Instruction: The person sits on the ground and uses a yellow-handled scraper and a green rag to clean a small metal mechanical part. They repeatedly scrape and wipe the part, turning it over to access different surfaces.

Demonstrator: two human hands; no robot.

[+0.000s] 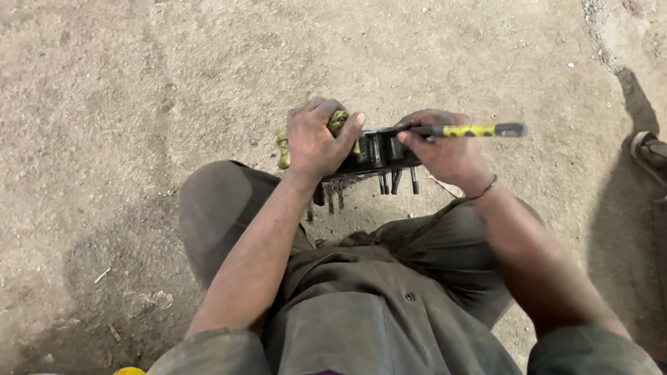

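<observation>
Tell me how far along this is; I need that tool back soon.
Done: nothing clearly finished shows. In hand: the left hand presses a yellow-green rag onto the dark greasy metal block with studs, while the right hand works a yellow-and-black-handled tool at its top edge. Left: the block looks oily and several studs remain in place, so it seems mid-way at best.

Bare, gritty dirt ground [139,104] in daylight, shadowed at right.
</observation>
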